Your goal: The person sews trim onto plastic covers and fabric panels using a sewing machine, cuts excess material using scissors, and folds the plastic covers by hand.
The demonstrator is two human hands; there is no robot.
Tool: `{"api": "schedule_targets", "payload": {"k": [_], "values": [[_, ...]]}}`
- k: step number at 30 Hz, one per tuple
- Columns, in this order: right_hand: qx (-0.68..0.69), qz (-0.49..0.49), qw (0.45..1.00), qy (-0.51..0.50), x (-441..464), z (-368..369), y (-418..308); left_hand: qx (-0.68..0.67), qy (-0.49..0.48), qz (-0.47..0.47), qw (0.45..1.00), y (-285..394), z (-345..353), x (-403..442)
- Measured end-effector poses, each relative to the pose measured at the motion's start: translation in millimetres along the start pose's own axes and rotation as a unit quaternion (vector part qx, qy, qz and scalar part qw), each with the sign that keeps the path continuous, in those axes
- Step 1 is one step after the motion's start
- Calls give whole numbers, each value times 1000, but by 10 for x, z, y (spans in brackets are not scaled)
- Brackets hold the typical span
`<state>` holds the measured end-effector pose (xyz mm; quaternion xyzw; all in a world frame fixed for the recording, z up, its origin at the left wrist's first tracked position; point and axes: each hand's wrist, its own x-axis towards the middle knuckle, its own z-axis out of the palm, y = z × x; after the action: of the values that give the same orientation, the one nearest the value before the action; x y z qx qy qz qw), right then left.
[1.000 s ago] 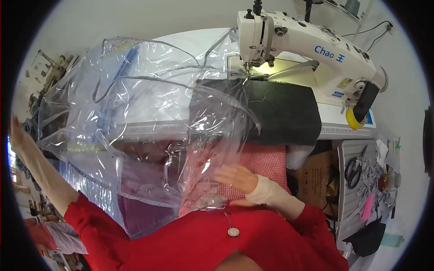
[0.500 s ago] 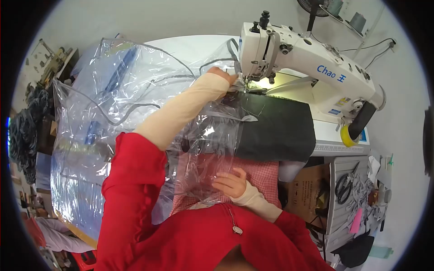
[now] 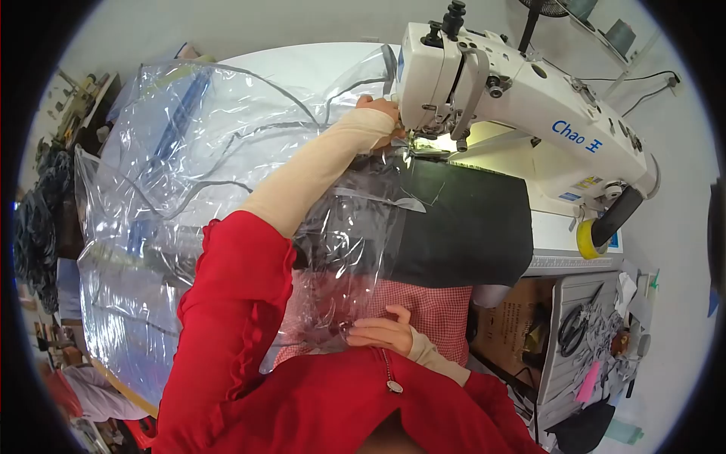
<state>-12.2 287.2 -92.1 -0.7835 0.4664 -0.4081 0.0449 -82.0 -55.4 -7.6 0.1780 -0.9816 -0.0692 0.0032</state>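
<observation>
My left hand [image 3: 383, 115] is beside the needle area of the white sewing machine [image 3: 522, 106], its fingers curled and partly hidden by the machine head; what they pinch is too small to make out. Clear plastic sheeting [image 3: 174, 151] with dark grey edging spreads across the left side and hangs over my lap. Black fabric [image 3: 461, 219] lies under the machine, to the right of the plastic. Low at the front, my right hand [image 3: 384, 333] rests against the plastic's lower edge above the red checked cloth [image 3: 431, 303], thumb raised and apart from the fingers.
A grey tray [image 3: 556, 333] at the right holds black scissors [image 3: 576, 327], fabric scraps and a pink piece [image 3: 587, 383]. A cardboard box [image 3: 505, 325] is below the table edge. Dark material [image 3: 45, 219] hangs at far left. A person's leg [image 3: 106, 393] shows at lower left.
My left hand has come from the far left to the needle area, where it stays. My right hand has shifted slightly down and left. The plastic's front edge has drawn in towards the table.
</observation>
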Motion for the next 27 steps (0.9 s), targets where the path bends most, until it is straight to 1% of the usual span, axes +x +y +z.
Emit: {"api": "schedule_targets", "payload": {"k": [1,2,3,5,6,8,12,14,15,17,18,20,21,24,26,27], "values": [[-1,3,1000,1,11,-21,-21,8,25,-8,1000,13,23,-14],[15,7,1000,18,21,-45,-50,7,23,-6,1000,15,34,-22],[30,11,999,36,33,-67,-67,14,47,-3,999,12,37,-28],[51,20,998,28,33,-141,-81,5,94,5,996,19,31,-70],[73,24,997,18,34,-173,-83,4,95,7,995,16,48,-83],[72,27,997,22,35,-194,-109,-13,129,10,992,-6,75,-83],[83,43,995,17,-9,-216,-112,-28,124,16,992,-57,120,-58],[80,46,996,15,-12,-246,-114,-30,164,21,986,-66,153,-39],[77,47,996,11,-11,-265,-111,-29,163,23,986,-70,164,-12],[86,62,994,3,-19,-314,-109,-25,158,-4,987,-100,195,50],[94,75,993,-9,-21,-340,-104,-25,158,-2,987,-131,234,78],[93,70,993,-13,-16,-391,-86,-11,210,13,978,-163,275,111],[94,66,993,-18,-19,-405,-83,-11,209,14,978,-160,278,125],[89,61,994,-14,-31,-385,-72,0,165,-5,986,-179,316,178],[86,49,995,-9,-13,-414,-33,-64,234,-14,970,-271,484,286],[82,36,996,-4,5,-428,-25,-63,234,-13,970,-352,572,359]]}}
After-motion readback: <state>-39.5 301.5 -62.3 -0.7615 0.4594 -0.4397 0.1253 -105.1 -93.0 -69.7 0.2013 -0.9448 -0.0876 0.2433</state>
